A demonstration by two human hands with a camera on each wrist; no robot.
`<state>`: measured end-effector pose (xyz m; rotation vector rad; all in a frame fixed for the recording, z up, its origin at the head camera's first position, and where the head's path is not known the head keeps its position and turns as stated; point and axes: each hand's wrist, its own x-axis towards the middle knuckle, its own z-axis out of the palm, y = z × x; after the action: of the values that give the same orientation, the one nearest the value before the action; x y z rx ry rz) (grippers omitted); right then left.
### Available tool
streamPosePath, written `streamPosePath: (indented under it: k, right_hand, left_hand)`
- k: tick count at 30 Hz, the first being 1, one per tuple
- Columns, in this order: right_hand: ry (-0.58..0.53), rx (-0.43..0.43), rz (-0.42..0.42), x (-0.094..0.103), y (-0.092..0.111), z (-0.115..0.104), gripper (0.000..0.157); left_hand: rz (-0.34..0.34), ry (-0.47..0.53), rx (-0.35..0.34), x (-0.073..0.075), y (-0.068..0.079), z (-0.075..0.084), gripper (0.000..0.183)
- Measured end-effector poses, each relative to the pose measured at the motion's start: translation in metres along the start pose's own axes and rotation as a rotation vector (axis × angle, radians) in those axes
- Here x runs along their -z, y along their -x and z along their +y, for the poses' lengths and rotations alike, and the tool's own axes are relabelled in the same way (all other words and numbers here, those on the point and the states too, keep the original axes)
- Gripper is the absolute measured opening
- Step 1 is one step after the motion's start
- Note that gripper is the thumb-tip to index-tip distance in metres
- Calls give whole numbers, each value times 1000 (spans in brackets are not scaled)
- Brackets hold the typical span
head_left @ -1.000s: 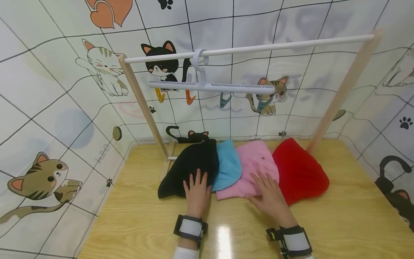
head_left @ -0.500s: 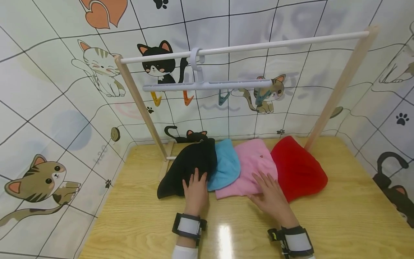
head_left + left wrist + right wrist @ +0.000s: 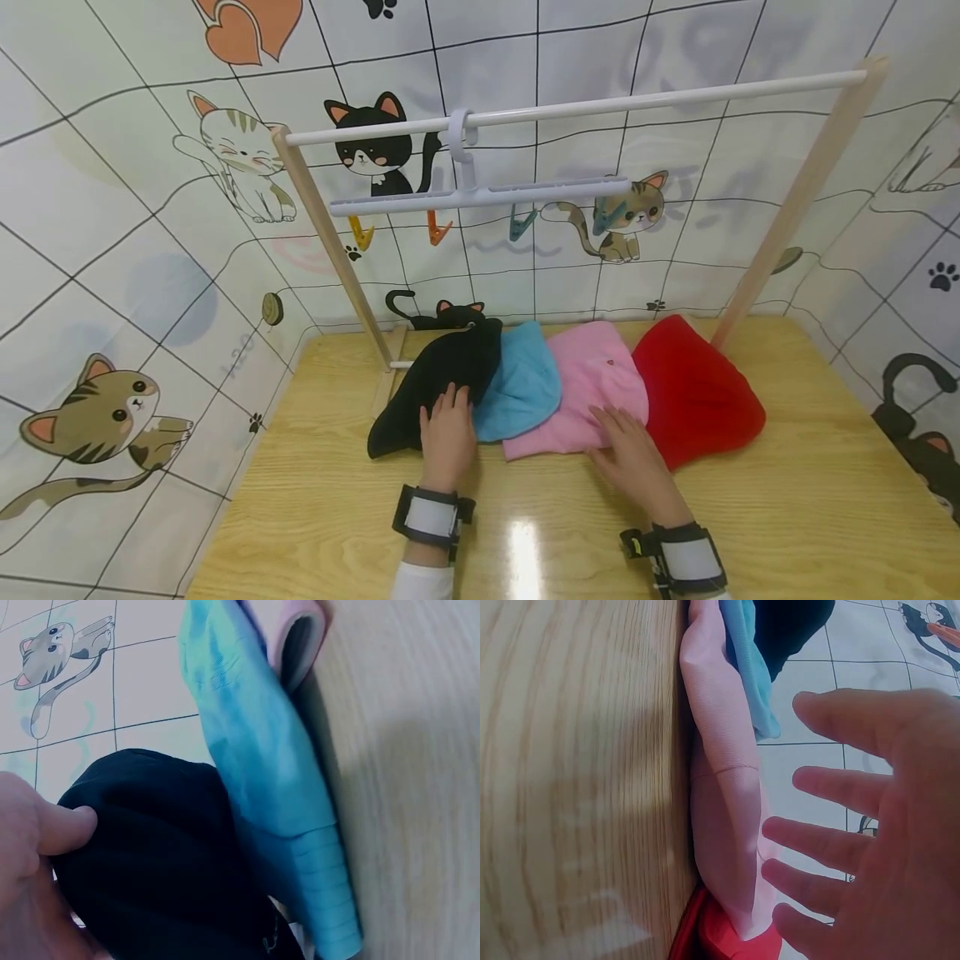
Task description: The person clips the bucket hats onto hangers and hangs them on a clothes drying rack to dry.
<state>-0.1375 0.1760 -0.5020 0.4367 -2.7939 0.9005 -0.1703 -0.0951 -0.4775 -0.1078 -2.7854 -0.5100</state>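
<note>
My left hand (image 3: 448,437) is at the front of a black cloth hat (image 3: 442,375); in the left wrist view the thumb (image 3: 71,829) presses its near side, while the fingers are behind the cloth. Beside it lies a light-blue hat (image 3: 528,392) with stitched rows along its edge. It overlaps a soft pink piece (image 3: 596,387) bearing a small mark. My right hand (image 3: 633,458) hovers at the pink cloth's front with fingers spread, holding nothing. A red cloth piece (image 3: 697,400) lies at the right end of the row. Whether the right fingertips touch cloth is unclear.
Behind the row stands a wooden rack with a white rail (image 3: 660,100). From it hangs a white hanger (image 3: 480,197) with yellow (image 3: 362,233), orange (image 3: 438,229) and teal clips (image 3: 521,223). The wooden tabletop (image 3: 562,533) extends in front; cat-patterned sheeting (image 3: 112,275) surrounds it.
My left hand has shifted slightly left and its fingers have bent more at the black hat. My right hand has drawn back slightly. The hanger has swung a little.
</note>
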Motion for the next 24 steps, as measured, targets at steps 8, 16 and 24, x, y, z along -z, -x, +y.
streamPosePath:
  k: [8, 16, 24]
  right_hand:
    - [-24, -36, -20, -1, -2, 1, 57]
    - [-67, -102, -70, -2, -7, -1, 54]
    - [-52, -105, -87, -4, -12, -3, 50]
  left_hand:
    - [63, -36, -26, 7, -7, -5, 25]
    - [215, -42, -66, 19, -18, -10, 16]
    - [196, 50, -1, 36, -33, -19, 16]
